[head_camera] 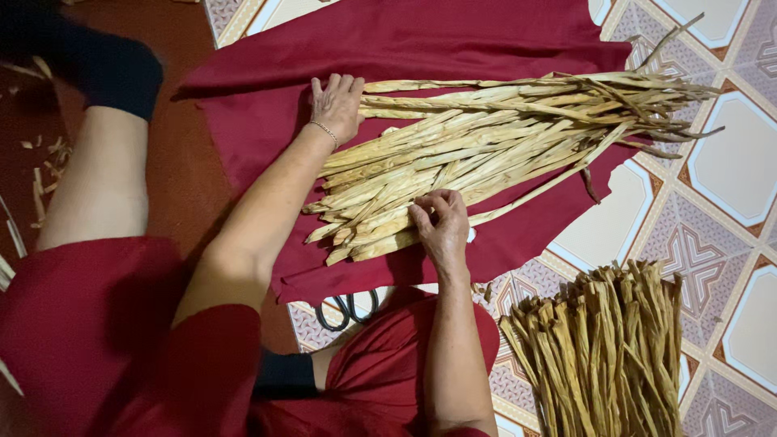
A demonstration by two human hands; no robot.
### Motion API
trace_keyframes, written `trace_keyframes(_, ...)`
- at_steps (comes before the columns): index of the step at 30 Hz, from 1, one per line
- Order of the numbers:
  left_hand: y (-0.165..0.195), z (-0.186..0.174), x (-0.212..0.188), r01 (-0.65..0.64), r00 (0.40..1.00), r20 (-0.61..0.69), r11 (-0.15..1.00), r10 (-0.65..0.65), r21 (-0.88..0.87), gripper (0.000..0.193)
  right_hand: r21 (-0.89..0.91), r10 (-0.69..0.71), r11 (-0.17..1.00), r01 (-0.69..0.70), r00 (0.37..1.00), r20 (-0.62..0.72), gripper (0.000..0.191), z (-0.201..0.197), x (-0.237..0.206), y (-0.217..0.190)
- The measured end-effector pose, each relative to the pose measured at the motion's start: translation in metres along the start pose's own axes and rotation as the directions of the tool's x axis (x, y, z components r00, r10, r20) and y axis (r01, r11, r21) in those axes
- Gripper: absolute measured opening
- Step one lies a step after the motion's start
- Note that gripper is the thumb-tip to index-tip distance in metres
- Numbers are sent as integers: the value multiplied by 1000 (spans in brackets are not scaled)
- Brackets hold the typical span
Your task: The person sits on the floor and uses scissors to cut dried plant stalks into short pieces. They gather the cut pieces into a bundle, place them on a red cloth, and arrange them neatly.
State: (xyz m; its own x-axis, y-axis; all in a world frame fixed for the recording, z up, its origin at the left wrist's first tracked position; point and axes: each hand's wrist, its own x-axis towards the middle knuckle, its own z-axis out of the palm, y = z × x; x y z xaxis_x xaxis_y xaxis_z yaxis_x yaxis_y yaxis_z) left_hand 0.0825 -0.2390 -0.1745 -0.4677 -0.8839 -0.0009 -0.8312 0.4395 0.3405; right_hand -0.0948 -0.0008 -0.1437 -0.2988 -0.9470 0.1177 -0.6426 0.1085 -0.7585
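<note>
A person seated on a patterned tile floor [728, 170] works a bundle of dried strips [486, 154] spread across a dark red cloth [405, 40]. The left hand [336, 105] rests flat and open on the bundle's near end; the right hand [441, 222] pinches a strip at its edge. Scissors [348, 307] and a second bundle [603, 348] lie nearby.

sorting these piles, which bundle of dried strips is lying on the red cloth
The paler, flatter bundle of strips under both hands, spread across the red cloth. The other bundle, darker and narrower, sits on the patterned tile floor at lower right.
</note>
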Motion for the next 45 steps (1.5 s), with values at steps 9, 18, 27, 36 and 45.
trace_keyframes(9, 0, 11, -28, -170, 981, -29, 928, 190, 332, 41, 22, -34, 999, 34, 999, -32, 18, 2, -6, 8)
trace_keyframes(18, -23, -8, -93, -58, 997, 61, 983, 48, 175, 24, 12, -23, 1000, 24, 999, -34, 19, 2, -18, 10)
trace_keyframes(27, -32, -28, -130, 81, 971, 209, 985, -113, 152, 24, 68, -129, 988, 137, 985, -110, 23, -5, -30, 8)
trace_keyframes(36, -20, -35, -135, -46, 998, 52, 969, 34, 241, 59, 276, 293, 938, -211, 907, -302, 19, -17, -33, 25)
trace_keyframes(45, 124, -10, -186, -437, 883, 269, 884, 385, 169, 119, 427, 497, 846, -319, 761, -416, 41, -22, -38, 50)
